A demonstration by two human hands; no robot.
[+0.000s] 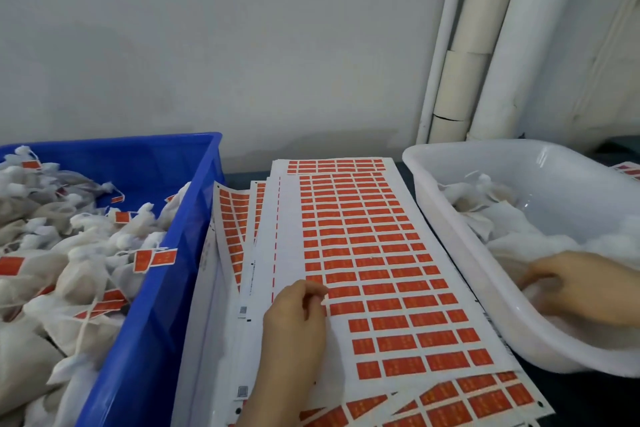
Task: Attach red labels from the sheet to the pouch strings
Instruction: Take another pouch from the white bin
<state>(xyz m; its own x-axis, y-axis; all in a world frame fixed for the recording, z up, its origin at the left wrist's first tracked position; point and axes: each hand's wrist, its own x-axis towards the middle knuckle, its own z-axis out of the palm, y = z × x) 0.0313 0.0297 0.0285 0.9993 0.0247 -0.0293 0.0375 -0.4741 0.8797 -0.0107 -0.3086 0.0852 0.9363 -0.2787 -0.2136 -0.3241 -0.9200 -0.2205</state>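
A white sheet [374,253] covered with rows of red labels lies on top of a stack in the middle. My left hand [294,315] rests on its left part, fingertips curled at the edge of a red label in a row near the middle. My right hand [581,288] reaches into the white tub [450,218] on the right and grips a white pouch [540,288] there. The blue crate [194,204] on the left is heaped with white pouches [83,253] whose strings carry red labels.
More label sheets fan out under the top one, toward the blue crate and the near edge [450,402]. White pipes and tubes [485,45] stand against the grey wall behind the tub. Another label sheet [628,170] peeks out at the far right.
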